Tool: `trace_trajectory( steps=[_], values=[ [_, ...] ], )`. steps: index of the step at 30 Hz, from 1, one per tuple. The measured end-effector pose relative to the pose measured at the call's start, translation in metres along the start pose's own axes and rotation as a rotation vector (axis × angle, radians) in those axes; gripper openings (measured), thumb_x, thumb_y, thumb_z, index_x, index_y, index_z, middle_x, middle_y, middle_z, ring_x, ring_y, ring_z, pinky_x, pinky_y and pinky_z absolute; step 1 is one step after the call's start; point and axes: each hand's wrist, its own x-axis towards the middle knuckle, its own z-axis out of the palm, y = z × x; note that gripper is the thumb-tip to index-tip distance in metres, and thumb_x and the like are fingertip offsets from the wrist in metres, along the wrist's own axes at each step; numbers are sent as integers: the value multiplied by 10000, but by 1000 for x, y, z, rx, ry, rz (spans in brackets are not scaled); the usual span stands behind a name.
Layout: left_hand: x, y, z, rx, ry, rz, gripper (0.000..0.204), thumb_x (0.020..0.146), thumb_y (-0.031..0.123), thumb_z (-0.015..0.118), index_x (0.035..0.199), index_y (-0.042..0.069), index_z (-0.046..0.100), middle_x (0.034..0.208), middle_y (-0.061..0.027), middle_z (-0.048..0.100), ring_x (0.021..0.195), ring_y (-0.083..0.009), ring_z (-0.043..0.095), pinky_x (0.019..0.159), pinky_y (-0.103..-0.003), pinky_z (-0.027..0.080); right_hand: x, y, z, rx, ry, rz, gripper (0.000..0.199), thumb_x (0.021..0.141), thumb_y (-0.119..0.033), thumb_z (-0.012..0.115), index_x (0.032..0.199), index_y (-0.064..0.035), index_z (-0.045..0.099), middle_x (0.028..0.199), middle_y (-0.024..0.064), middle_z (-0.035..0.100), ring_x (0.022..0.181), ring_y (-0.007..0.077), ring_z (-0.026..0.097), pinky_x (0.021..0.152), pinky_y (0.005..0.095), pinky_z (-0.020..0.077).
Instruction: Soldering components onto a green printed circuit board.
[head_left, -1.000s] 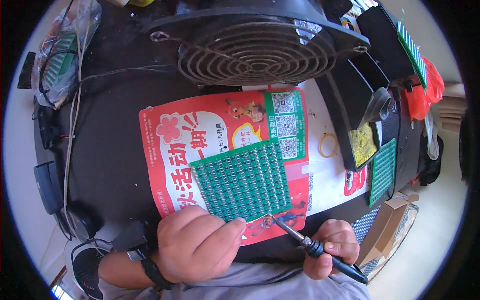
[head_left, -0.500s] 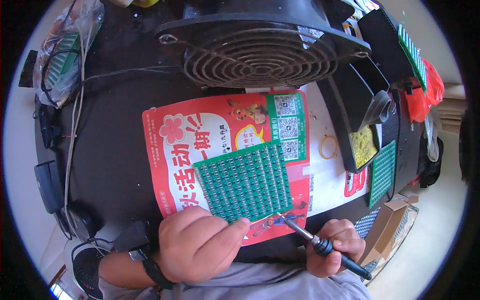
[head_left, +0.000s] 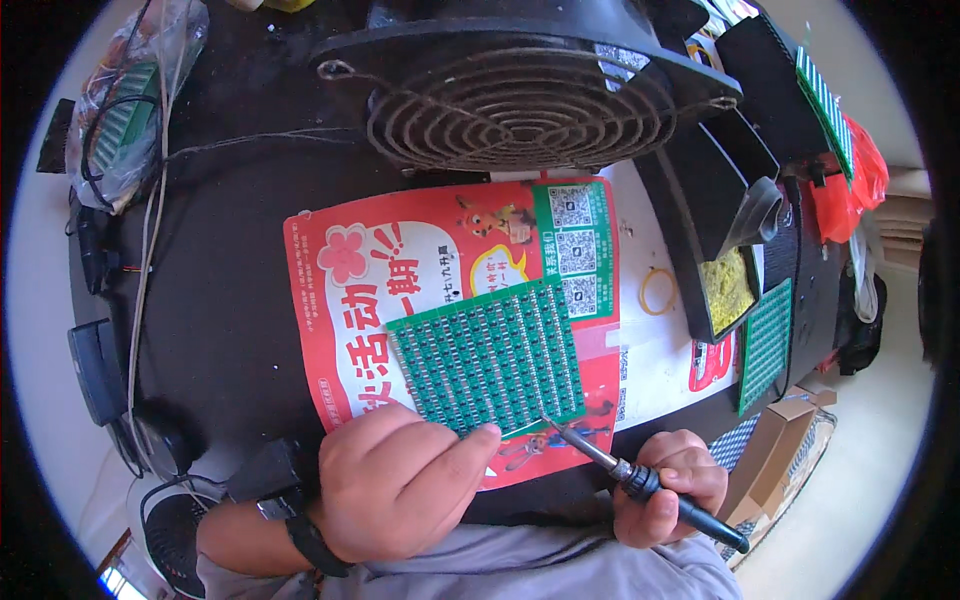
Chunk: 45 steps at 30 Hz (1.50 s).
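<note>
A green circuit board (head_left: 485,355) with rows of small parts lies tilted on a red and white printed sheet (head_left: 330,290). My right hand (head_left: 668,490) is closed around the black handle of a soldering iron (head_left: 600,455); its tip reaches the board's near right edge. At that near edge my left hand (head_left: 405,480) is closed in a pinch, with a thin strand of solder wire (head_left: 522,431) running from its fingertips toward the iron tip. The rest of the wire is hidden by the hand. A dark band circles my left wrist.
Behind the board stands a large black fan (head_left: 530,110) with a round grille. To the right are a black holder with a yellow sponge (head_left: 728,290), a yellow ring (head_left: 657,292) and another green board (head_left: 766,345). A cardboard box (head_left: 780,455) sits lower right; cables (head_left: 150,250) run at left.
The iron tip has moved slightly left and up, from just off the board's near edge onto it. My left hand has stayed almost in place.
</note>
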Motion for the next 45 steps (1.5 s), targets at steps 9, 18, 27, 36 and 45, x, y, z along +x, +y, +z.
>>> trace_trajectory(
  steps=[9,18,27,36,45],
  values=[
    [-2,0,1,9,85,26,258,612,-2,721,861,20,663,650,-36,563,502,-192,526,457,-308,417,-4,0,0,87,82,-3,206,822,-169,605,839,-6,481,616,73,451,511,154,444,385,233,332],
    [-2,-1,2,-2,70,17,240,618,-16,715,849,22,661,648,-35,557,494,-190,518,454,-303,410,-2,2,0,61,40,-13,206,819,-166,607,856,-3,486,609,69,449,497,152,435,380,235,331],
    [-1,-1,0,3,59,19,251,615,-17,719,856,17,659,662,-39,559,496,-188,516,460,-302,415,1,-1,5,60,102,5,198,818,-159,601,820,-10,469,590,65,431,493,151,429,371,236,327],
    [-1,-1,1,-1,64,23,253,622,-19,712,868,17,661,644,-37,560,496,-189,520,462,-306,415,-2,1,0,90,60,10,189,822,-155,591,834,-6,475,597,65,435,489,155,436,373,241,338],
    [1,-2,1,-10,48,17,231,617,-14,718,838,19,658,642,-43,567,501,-200,531,460,-312,418,2,-1,3,100,97,22,204,835,-164,578,803,-19,438,594,66,422,479,152,420,359,231,317]
  ],
)
